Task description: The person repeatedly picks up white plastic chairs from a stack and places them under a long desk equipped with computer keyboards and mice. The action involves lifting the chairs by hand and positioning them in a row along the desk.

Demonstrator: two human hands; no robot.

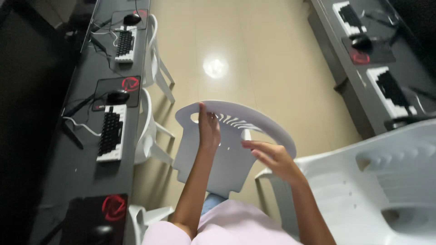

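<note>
Now left hand (pixel 209 129) upright, gripping white chair backrest (pixel 236 136); right hand (pixel 272 159) fingers loose, touching rim.

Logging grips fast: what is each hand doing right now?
Left hand: fingers curled over the top rail of the white plastic chair, holding it.
Right hand: open, fingers spread near the chair's backrest; contact cannot be told.

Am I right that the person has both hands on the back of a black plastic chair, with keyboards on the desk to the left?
Not quite: the chair is white, not black. The head view shows the left hand and the right hand on its curved back, with keyboards on the desk to the left.
</note>
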